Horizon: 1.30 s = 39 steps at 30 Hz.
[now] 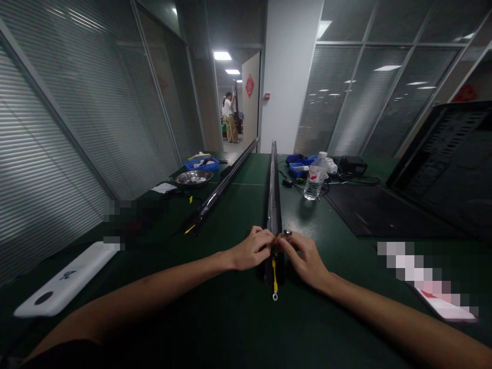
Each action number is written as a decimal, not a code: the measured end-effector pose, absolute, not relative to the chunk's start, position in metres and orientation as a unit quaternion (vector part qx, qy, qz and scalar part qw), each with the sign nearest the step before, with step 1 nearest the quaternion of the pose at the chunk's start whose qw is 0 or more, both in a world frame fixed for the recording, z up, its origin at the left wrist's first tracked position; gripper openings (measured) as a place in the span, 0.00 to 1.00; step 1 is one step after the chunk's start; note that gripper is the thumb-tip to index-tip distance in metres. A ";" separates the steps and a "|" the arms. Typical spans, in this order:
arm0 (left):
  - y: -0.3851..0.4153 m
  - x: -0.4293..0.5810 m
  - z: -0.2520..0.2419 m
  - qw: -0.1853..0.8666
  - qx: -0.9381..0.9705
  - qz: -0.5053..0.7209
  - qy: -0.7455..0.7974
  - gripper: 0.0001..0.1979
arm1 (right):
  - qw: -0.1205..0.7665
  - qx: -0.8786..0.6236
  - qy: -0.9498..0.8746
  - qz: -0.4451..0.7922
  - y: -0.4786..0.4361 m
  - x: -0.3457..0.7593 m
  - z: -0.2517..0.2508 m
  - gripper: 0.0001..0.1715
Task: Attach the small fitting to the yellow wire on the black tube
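A long, narrow dark rail (273, 189), wrapped in shiny clear film, runs away from me along the table. My left hand (251, 249) is closed at its near end, fingertips pinched on the rail's left side. From the right, my right hand (305, 256) meets it there, thumb and fingers closed on the same end, a ring on one finger. The fingertips hide what exactly lies between them. Below them a short yellow wire (274, 279) with a metal ring terminal hangs out of the rail end. A second similar rail (223, 187) lies to the left.
On the green table (238, 205) stand a water bottle (315, 177), blue bins (299, 169) and a black box (352, 165) at right. A metal bowl (194, 178) and blue tray (202, 164) sit left. A white device (67, 282) lies near left; a large dark panel (446, 169) leans right.
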<state>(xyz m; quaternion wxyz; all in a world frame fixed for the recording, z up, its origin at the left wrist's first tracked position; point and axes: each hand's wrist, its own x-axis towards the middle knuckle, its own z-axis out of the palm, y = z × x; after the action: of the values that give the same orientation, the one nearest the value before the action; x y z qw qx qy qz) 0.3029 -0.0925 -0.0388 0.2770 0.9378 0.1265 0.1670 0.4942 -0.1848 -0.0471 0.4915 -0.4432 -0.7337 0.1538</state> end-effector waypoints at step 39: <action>-0.094 0.301 -0.035 0.282 0.933 0.183 0.129 0.08 | 0.508 -0.457 -0.708 0.181 -0.184 0.493 -0.049 0.15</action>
<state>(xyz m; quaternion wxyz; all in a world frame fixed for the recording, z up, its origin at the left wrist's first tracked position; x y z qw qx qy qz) 0.3010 -0.0944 -0.0352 0.2816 0.9331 0.1288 0.1832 0.4928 -0.1839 -0.0485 0.5076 -0.4567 -0.7077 0.1814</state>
